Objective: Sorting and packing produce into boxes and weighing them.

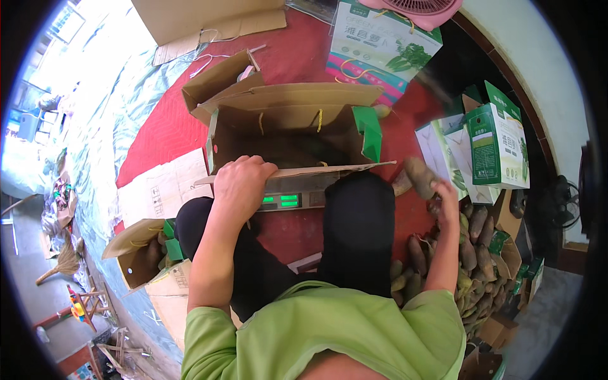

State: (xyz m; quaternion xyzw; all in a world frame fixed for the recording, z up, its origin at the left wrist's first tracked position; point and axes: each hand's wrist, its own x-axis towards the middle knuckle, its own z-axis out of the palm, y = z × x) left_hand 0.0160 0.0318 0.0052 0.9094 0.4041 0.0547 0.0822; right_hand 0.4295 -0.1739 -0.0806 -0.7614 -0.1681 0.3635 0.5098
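My left hand (239, 183) grips the near flap of an open brown cardboard box (285, 126) that stands on a scale with a green lit display (280, 201). My right hand (443, 193) holds a brown tuber (419, 177) lifted just right of the box. Below that hand lies a pile of similar brown and greenish tubers (472, 253) on the floor at my right. My knees in black trousers frame the scale.
Green and white cartons (497, 145) stand at the right, another printed box (380, 44) at the back with a pink fan (421, 9). Flat cardboard (161, 187) and an open box (136, 253) lie at my left on a red mat (164, 126).
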